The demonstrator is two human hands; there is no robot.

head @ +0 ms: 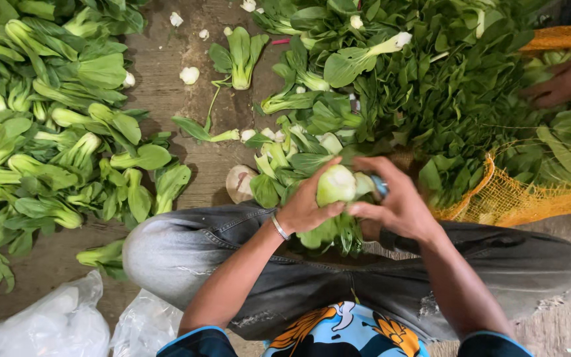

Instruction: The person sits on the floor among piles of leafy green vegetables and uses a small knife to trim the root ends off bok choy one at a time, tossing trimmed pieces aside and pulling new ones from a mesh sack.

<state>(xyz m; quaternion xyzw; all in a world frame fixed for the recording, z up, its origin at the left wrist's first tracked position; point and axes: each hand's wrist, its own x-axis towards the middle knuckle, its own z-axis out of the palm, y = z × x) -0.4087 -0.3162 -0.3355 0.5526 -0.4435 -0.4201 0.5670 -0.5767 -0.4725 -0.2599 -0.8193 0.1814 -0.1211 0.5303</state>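
Note:
My left hand [310,203] grips a head of bok choy [336,185] by its pale base, leaves hanging down toward my lap. My right hand [394,198] is closed around a small knife with a blue handle [379,186], held against the base of the same bok choy. A silver bracelet sits on my left wrist. Both hands are above my knees, which are in grey jeans.
A large heap of bok choy [47,132] lies on the ground at left. Another leafy pile [424,79] spills from an orange mesh sack [517,198] at right. Another person's hand [560,82] reaches in at far right. Cut stem ends [189,75] lie scattered; clear plastic bags [54,324] sit bottom left.

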